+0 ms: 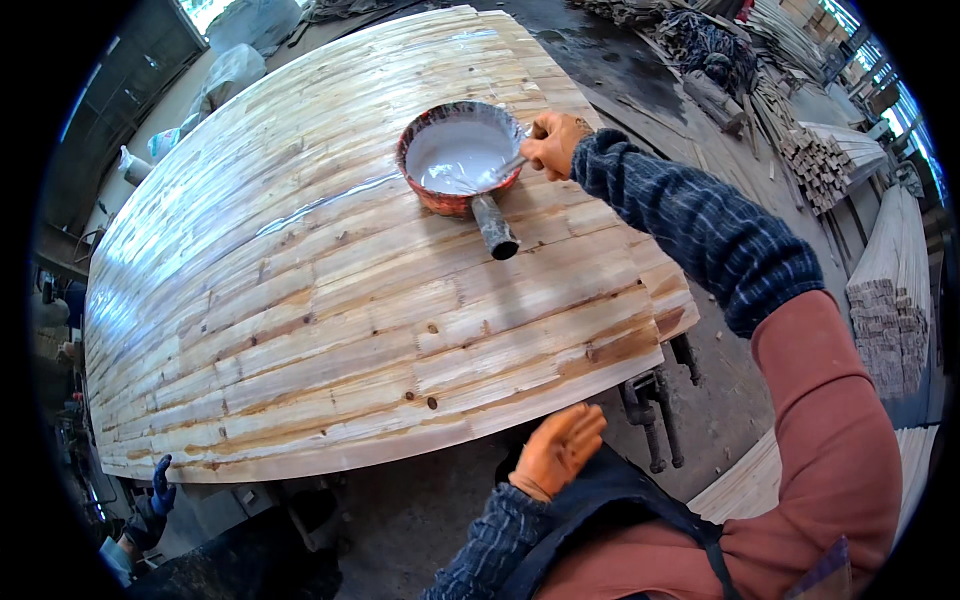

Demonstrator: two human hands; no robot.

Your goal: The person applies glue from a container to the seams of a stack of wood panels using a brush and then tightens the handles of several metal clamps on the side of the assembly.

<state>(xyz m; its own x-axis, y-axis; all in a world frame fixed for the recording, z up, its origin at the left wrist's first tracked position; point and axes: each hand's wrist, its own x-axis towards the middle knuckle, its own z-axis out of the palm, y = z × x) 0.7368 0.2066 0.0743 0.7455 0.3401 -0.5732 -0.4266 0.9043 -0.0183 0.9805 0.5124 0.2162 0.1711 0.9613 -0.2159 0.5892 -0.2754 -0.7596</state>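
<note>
A round pan [459, 198], red and black outside and smeared with white, stands on a large panel of joined wood strips [350, 300]. White liquid [460, 155] fills part of it, and its thick grey handle [494, 228] points toward me. My right hand [552, 145], in an orange glove, is closed round a thin, smeared tool [512, 166] at the pan's right rim. The tool's lower end reaches into the liquid, so its kind cannot be made out. Beside the panel's near edge, my left hand [560, 450], also orange-gloved, is held with fingers stretched out and nothing in it.
A co-worker's blue-gloved hand [162, 486] is at the panel's near left corner. Metal clamps [652, 410] jut out below the near right edge. Stacked wood strips [895, 300] lie on the floor at right. Plastic-wrapped bags [232, 75] stand beyond the far left edge.
</note>
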